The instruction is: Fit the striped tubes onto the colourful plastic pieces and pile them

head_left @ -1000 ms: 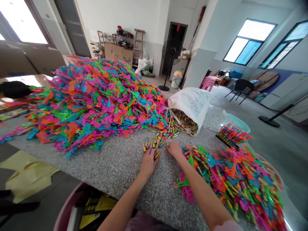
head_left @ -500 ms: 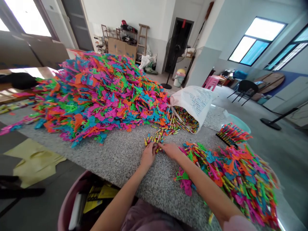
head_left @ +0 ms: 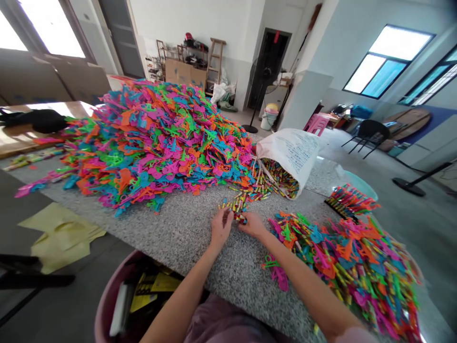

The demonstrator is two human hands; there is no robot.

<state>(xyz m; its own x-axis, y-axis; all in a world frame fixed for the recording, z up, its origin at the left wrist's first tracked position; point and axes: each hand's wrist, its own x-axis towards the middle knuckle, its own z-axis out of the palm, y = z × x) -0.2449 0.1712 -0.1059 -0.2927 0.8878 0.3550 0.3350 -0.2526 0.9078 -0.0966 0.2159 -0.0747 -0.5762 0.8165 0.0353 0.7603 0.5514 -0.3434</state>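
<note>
My left hand (head_left: 221, 227) and my right hand (head_left: 253, 225) are close together over the speckled stone table (head_left: 178, 233). Between the right fingertips sit a few small printed tubes (head_left: 240, 217), red and yellow. The left fingers are curled beside them, and whatever they pinch is too small to make out. Just beyond both hands lies a loose scatter of similar yellow tubes (head_left: 237, 204). It trails back to a white sack (head_left: 291, 152), tipped on its side with its mouth full of such tubes.
A large heap of bright plastic pieces (head_left: 160, 138) covers the table's left and back. To the right lies a pile of coloured pieces with tubes (head_left: 342, 257); behind it is a black rack of upright pieces (head_left: 352, 202). A pink tub (head_left: 107, 305) stands below the front edge.
My hands have come slightly apart, and the red and yellow tubes now show at my right fingertips. The whole view has shifted a little.
</note>
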